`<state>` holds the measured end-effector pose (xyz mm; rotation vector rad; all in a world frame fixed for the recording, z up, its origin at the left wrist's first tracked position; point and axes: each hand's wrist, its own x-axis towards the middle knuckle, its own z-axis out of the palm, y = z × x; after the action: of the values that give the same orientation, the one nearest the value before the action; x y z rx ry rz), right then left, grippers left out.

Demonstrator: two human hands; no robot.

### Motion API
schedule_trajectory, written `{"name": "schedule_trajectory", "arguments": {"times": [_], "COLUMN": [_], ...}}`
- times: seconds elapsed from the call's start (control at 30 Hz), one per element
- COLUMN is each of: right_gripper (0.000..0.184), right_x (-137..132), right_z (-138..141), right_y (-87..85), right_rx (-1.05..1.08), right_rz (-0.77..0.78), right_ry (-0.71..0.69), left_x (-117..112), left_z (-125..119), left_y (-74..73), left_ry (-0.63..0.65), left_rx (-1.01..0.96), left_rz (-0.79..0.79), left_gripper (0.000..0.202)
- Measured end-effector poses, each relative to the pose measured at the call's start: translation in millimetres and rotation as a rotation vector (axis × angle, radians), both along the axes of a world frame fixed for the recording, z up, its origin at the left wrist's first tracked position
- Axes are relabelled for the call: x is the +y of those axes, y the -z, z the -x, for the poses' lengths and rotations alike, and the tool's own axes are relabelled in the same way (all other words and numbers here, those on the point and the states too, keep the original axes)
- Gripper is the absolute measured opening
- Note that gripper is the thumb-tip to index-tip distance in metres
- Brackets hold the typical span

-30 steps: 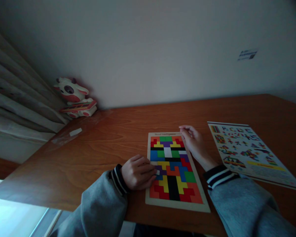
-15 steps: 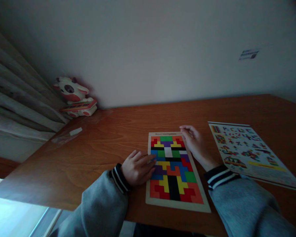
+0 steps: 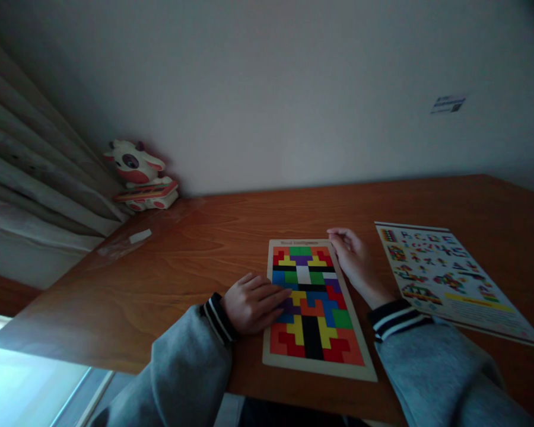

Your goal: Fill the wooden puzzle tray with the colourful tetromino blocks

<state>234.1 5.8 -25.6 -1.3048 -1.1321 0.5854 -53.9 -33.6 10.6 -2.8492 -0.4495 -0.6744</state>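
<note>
A wooden block puzzle board [image 3: 318, 369] lies flat on the desk, its frame filled with coloured pieces in red, yellow, green, blue, purple, black and white. My left hand [image 3: 254, 303] rests palm down over the board's left edge. Its fingers are stretched out across the blue and purple pieces, covering part of them. At the upper right corner of the board, my right hand [image 3: 352, 261] stands on its side with loosely bent fingers against or just beside the frame. Nothing shows between those fingers.
A printed picture sheet [image 3: 454, 273] lies right of my right hand. A cow toy with a keyboard [image 3: 142, 178] sits at the back left, by the curtain [image 3: 35, 160]. Clear plastic with a white label [image 3: 140, 236] lies before it on the wooden desk [image 3: 182, 255].
My left hand has slid slightly right and down, its fingers reaching farther over the board's pieces. My right hand stays at the upper right corner. The view has shifted a little.
</note>
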Motion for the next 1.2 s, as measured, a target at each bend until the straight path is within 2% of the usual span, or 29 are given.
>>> {"name": "schedule_trajectory", "arguments": {"times": [0.07,0.23,0.4,0.5,0.63,0.77,0.93,1.07,1.2], "right_gripper": [0.034,0.036,0.033,0.032,0.035,0.039,0.047,0.051,0.050], "right_x": [-4,-24,-60,-85,-118,-156,-199,-213,-214], "right_z": [-2,-8,-8,-6,-6,-9,-5,-3,-5], "right_y": [0.8,0.2,-0.5,2.4,6.3,12.7,31.3,42.7,44.5], "right_rx": [-0.054,-0.219,-0.368,-0.457,-0.567,-0.647,-1.014,-1.151,-1.213], "right_rz": [-0.001,0.020,0.059,0.069,0.030,0.003,-0.057,-0.111,-0.084], "right_ry": [0.000,-0.032,-0.049,-0.066,-0.044,-0.044,-0.005,0.034,0.035], "left_x": [1,-4,-24,-33,-47,-73,-98,-104,-103], "left_z": [0,1,-8,-12,-5,16,43,46,42], "left_y": [0.6,6.2,16.8,18.8,16.2,19.4,33.3,38.2,35.1], "left_ry": [-0.007,-0.062,-0.013,-0.041,-0.196,-0.396,-0.593,-0.643,-0.647], "left_rx": [-0.008,-0.031,-0.026,-0.048,-0.087,-0.130,-0.191,-0.194,-0.212], "left_rz": [0.033,0.072,0.111,0.143,0.218,0.271,0.250,0.197,0.189], "left_gripper": [0.038,0.031,0.035,0.035,0.036,0.040,0.041,0.033,0.034]}}
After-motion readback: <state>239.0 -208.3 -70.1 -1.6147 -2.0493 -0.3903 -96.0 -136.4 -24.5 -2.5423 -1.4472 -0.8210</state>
